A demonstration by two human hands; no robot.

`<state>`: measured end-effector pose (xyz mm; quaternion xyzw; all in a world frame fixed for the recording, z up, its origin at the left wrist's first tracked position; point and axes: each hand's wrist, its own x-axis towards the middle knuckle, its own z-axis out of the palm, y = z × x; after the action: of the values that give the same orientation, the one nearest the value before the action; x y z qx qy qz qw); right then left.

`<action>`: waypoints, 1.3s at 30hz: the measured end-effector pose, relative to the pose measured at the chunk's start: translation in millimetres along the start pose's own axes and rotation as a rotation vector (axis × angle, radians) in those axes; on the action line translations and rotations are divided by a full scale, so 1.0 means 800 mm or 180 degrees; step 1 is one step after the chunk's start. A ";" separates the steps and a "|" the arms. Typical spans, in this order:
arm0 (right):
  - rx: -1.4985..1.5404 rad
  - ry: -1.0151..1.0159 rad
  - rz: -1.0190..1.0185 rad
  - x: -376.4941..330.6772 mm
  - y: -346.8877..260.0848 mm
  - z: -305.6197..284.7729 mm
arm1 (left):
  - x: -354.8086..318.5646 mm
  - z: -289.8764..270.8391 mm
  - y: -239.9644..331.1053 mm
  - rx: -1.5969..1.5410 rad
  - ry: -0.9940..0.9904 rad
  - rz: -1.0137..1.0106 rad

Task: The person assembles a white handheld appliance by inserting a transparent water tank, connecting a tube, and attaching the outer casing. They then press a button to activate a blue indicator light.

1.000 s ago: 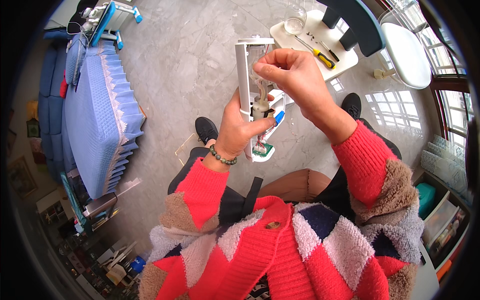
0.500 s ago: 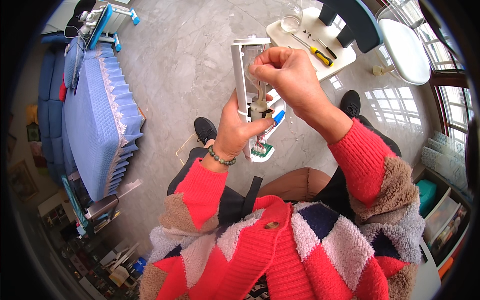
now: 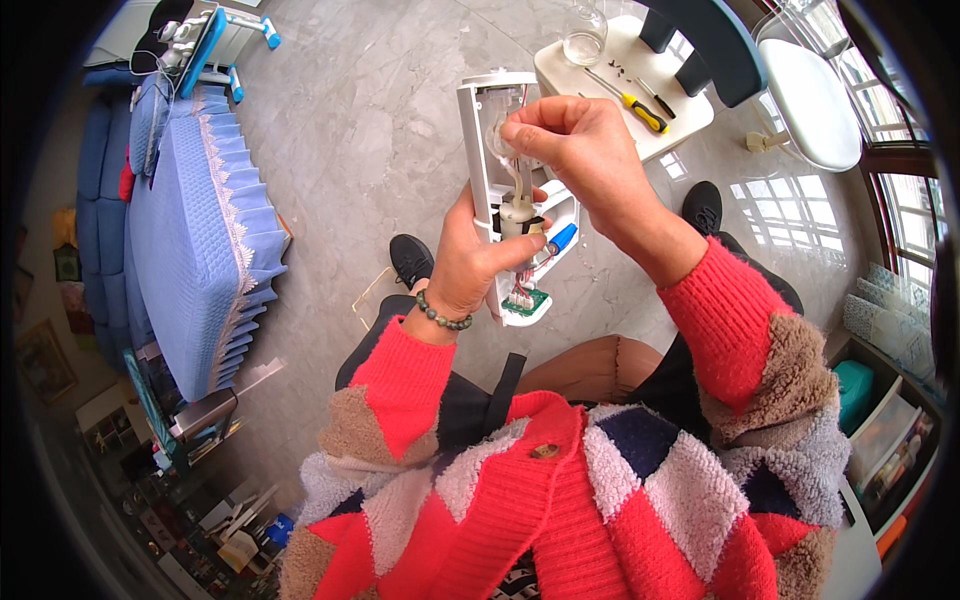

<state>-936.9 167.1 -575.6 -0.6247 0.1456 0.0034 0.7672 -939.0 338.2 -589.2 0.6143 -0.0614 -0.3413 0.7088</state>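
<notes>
My left hand (image 3: 474,255) grips a long white plastic housing (image 3: 478,140) from its left side, thumb across the front. The housing is open and shows a whitish pump-like part (image 3: 518,214), thin red wires and a green circuit board (image 3: 528,302) at its near end. A blue cylindrical part (image 3: 562,238) juts out beside my left thumb. From the pump-like part a pale, translucent tube (image 3: 517,175) runs up toward my right hand (image 3: 580,150). The fingers of that hand are pinched at the upper part of the tube; their tips partly hide what they hold.
Ahead to the right, a cream seat (image 3: 560,62) bears a glass jar (image 3: 583,45), a yellow-and-black screwdriver (image 3: 640,110), a thin dark tool (image 3: 656,97) and several small dark screws. A white chair (image 3: 810,100) stands farther right. A blue-covered piece of furniture (image 3: 195,240) is at left.
The housing has turned slightly, so more of its open inside and of the white part at its right side shows. Both hands keep nearly the same places and grips.
</notes>
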 end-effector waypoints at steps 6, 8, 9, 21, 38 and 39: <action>-0.0026 0.0047 -0.0143 -0.001 0.002 0.002 | 0.000 0.002 0.000 -0.0016 0.0024 -0.0026; -0.0018 0.0031 -0.0050 0.000 0.002 0.001 | 0.000 0.002 0.000 0.0022 0.0016 -0.0026; -0.0014 0.0022 -0.0003 0.001 0.003 0.000 | 0.000 0.002 0.000 0.0040 0.0014 -0.0032; -0.0167 0.0093 -0.0403 0.003 -0.008 -0.003 | 0.000 -0.004 0.003 -0.0036 -0.0119 0.0206; 0.0240 -0.0328 -0.1169 -0.039 -0.025 -0.016 | -0.011 -0.026 0.021 -0.0128 -0.0669 0.1077; 0.0241 -0.0355 -0.1197 -0.041 -0.025 -0.015 | -0.011 -0.027 0.023 -0.0342 -0.0696 0.1000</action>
<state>-967.1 157.0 -551.1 -0.6104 -0.0163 -0.1109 0.7841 -927.5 361.2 -574.3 0.5178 -0.2149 -0.2939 0.7742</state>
